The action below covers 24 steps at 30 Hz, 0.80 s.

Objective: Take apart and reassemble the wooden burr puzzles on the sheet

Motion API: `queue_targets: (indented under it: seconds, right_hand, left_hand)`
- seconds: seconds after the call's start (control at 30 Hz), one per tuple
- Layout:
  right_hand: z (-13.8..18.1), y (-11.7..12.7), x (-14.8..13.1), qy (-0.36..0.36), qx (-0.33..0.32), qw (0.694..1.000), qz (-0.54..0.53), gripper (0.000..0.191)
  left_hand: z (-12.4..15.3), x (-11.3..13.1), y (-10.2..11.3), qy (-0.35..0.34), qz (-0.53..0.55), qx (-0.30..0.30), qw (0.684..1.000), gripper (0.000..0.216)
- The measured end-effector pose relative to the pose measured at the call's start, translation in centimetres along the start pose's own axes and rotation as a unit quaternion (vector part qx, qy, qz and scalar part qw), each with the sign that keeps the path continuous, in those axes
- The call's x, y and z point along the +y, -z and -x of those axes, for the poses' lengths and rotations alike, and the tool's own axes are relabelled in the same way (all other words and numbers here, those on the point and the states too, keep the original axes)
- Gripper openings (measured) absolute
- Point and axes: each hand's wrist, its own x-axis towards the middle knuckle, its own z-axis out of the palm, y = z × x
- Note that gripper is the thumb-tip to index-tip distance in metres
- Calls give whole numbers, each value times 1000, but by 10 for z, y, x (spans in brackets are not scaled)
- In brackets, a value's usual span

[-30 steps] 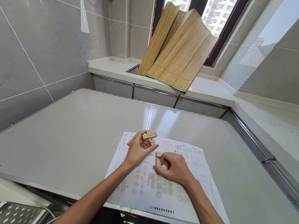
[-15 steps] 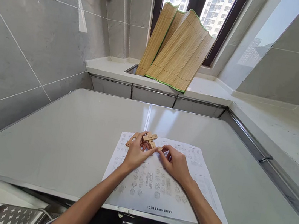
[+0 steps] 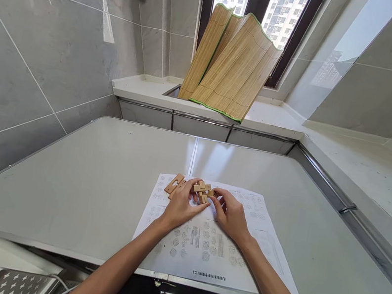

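Note:
Between my hands is a small cluster of interlocking wooden puzzle pieces (image 3: 202, 188). My left hand (image 3: 183, 205) is closed around its left side, thumb along the near edge. The fingers of my right hand (image 3: 230, 214) pinch a small wooden puzzle piece (image 3: 210, 193) at the right side of the cluster; the two appear to touch. Beyond my left hand lies a flat wooden piece with a cut-out (image 3: 175, 183), with part of another piece beside it. Under both hands is a printed sheet (image 3: 214, 265) with rows of puzzle diagrams, its heading upside down to me.
The sheet lies on a pale folding table (image 3: 62, 185) with a centre seam. Behind it, a folded bamboo mat (image 3: 237, 68) leans on the white ledge (image 3: 145, 89) by the window. Grey tiled walls close in both sides. A perforated metal item (image 3: 18, 284) sits below left.
My left hand has shifted slightly right with the cluster, which now meets the piece in my right hand. More of the flat cut-out piece shows at the left.

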Motion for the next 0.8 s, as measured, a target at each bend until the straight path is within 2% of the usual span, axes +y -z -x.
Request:
queue_targets:
  seconds: [0.53, 0.8]
  right_hand:
    - [1, 2, -4, 6, -2, 1000, -13, 27]
    - [1, 4, -9, 12, -21, 999, -46, 26]
  left_hand:
    - [1, -1, 0, -29, -19, -12, 999, 60]
    - [2, 2, 1, -46, -33, -19, 998, 53]
